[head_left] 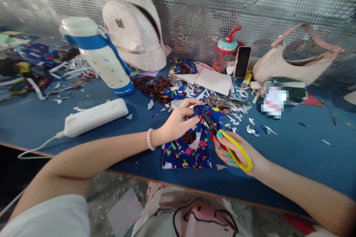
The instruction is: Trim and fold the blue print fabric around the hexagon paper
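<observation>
Around the yellow and red handles of a pair of scissors [237,150] my right hand [236,150] is closed. The dark blades point up and left, against a piece of blue patterned fabric [215,116]. That fabric is pinched by its upper edge between the thumb and fingers of my left hand [182,120]. Below it, another blue printed cloth piece [185,159] with colourful figures lies at the table's front edge. A brown and black patch and a white patch show in the middle of the cloth. My left palm hides part of the fabric.
Paper and cloth scraps [155,89] litter the blue table [133,140]. A bottle [100,59], a white power bank-like device [96,116] with a cable, and a backpack [136,29] stand left. Behind right are a cup [222,57], a phone [242,62], a handbag [294,63] and white paper [214,80].
</observation>
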A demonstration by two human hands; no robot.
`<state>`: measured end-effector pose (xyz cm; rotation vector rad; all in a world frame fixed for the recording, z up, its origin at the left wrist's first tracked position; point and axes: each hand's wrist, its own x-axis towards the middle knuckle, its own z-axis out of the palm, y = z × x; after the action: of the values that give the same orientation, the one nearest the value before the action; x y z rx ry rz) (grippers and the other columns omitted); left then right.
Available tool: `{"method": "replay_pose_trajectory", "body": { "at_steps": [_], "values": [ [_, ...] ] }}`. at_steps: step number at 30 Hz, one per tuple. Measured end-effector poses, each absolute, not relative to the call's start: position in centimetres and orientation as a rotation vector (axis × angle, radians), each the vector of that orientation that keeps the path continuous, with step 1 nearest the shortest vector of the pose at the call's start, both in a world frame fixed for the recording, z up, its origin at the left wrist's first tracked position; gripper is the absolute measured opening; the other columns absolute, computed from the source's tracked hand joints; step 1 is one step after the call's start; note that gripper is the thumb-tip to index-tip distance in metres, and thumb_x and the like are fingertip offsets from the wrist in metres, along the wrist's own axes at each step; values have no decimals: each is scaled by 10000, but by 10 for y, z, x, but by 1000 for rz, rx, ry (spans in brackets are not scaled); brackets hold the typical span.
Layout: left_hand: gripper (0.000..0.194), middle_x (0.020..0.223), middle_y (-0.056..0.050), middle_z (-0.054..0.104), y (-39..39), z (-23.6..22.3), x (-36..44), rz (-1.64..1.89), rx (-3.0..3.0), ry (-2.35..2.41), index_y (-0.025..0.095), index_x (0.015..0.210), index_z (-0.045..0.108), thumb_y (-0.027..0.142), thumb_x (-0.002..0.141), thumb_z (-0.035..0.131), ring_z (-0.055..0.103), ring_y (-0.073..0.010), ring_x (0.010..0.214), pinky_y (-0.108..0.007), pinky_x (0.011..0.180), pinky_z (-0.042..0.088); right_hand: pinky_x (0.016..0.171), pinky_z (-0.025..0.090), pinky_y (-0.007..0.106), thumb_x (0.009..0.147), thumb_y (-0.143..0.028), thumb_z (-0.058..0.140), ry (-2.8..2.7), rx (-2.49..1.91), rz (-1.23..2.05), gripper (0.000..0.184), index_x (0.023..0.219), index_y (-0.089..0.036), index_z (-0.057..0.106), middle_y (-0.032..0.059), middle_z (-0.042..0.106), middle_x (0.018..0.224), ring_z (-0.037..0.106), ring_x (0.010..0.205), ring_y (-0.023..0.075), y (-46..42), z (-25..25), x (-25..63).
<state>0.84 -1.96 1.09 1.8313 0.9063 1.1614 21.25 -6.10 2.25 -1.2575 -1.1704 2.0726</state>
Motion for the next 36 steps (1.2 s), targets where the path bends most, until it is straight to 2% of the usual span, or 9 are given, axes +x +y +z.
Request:
{"method": "replay_pose_trajectory", "body": {
  "at_steps": [3, 8, 12, 17, 23, 26, 29, 36],
  "values": [
    [237, 1171, -95, 513, -19, 12, 8, 1157, 1797, 900, 145, 626, 534, 205, 854, 511, 537, -200, 1044, -334, 890, 470, 334, 176, 167, 644, -619, 717, -1197, -1248, 2052, 521, 660, -205, 400, -90, 350, 465, 290, 381, 40, -59, 24, 213],
    [166, 1140, -74, 521, -16, 15, 6, 1130, 1713, 838, 156, 735, 628, 229, 851, 534, 560, -149, 885, -287, 780, 500, 342, 179, 180, 638, -632, 713, -1268, -1230, 2059, 528, 636, -202, 406, -84, 364, 451, 291, 371, 42, -53, 26, 216],
    [225, 1124, -64, 531, -12, 14, 3, 1144, 1666, 794, 157, 651, 619, 254, 841, 548, 563, -142, 869, -270, 773, 504, 357, 192, 188, 649, -645, 695, -1323, -1194, 2078, 536, 635, -207, 388, -82, 368, 467, 308, 381, 49, -49, 26, 218],
    [258, 1134, -67, 523, -10, 14, 3, 1095, 1673, 808, 146, 656, 608, 329, 833, 567, 547, -124, 789, -249, 663, 491, 371, 203, 194, 657, -643, 690, -1323, -1157, 2109, 537, 647, -212, 371, -83, 370, 481, 312, 395, 52, -48, 23, 219],
    [238, 1162, -71, 526, -12, 14, 3, 1056, 1671, 815, 147, 689, 622, 323, 836, 564, 552, -121, 757, -249, 611, 479, 381, 206, 195, 653, -664, 685, -1349, -1185, 2088, 548, 660, -211, 377, -82, 369, 492, 311, 405, 49, -51, 25, 218],
    [192, 1159, -72, 537, -10, 11, 2, 1057, 1625, 797, 159, 824, 646, 340, 828, 584, 562, -125, 748, -259, 624, 490, 380, 209, 199, 652, -667, 684, -1348, -1183, 2110, 546, 667, -212, 382, -80, 376, 492, 315, 406, 53, -49, 23, 219],
    [247, 1089, -64, 571, -7, 9, 0, 1013, 1590, 757, 187, 1005, 629, 344, 814, 610, 576, -146, 800, -258, 652, 497, 374, 202, 199, 648, -667, 681, -1320, -1169, 2182, 536, 673, -208, 406, -78, 387, 487, 307, 402, 53, -46, 19, 222],
    [324, 1003, -30, 579, 0, 5, -5, 908, 1505, 668, 211, 1110, 580, 323, 810, 625, 557, -117, 734, -243, 648, 474, 369, 185, 196, 732, -601, 639, -1301, -1080, 2223, 449, 690, -200, 440, -75, 391, 508, 298, 398, 51, -42, 9, 227]
  ]
}}
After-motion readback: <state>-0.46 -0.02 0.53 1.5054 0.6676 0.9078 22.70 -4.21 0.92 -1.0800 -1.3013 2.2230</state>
